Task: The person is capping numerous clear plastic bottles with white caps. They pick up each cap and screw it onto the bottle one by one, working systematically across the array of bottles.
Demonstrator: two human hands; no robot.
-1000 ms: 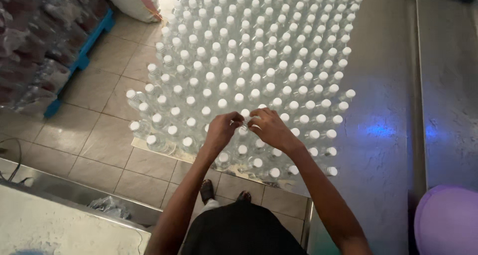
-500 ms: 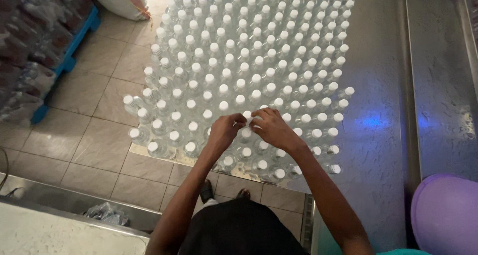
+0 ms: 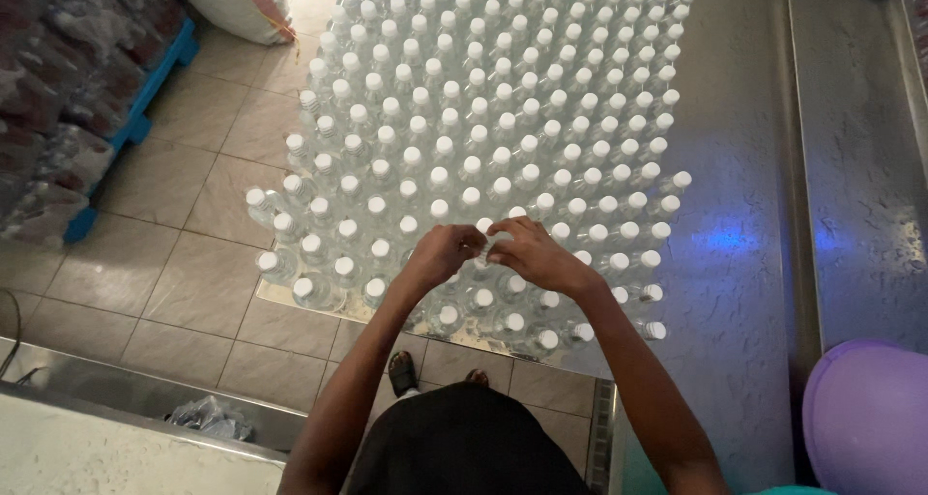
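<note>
Where white-capped bottles (image 3: 483, 118) crowd, hands (image 3: 488, 253) meeting, blue pallet (image 3: 135, 108) left.

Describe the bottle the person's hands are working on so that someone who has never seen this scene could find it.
Start at the big block of clear, white-capped bottles beside the steel table. Go to its near rows, where the left hand and right hand meet. The bottle is the only one pinched between fingertips.

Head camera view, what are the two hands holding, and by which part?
Both the left hand and right hand pinch the white cap of one clear bottle in the block.
</note>
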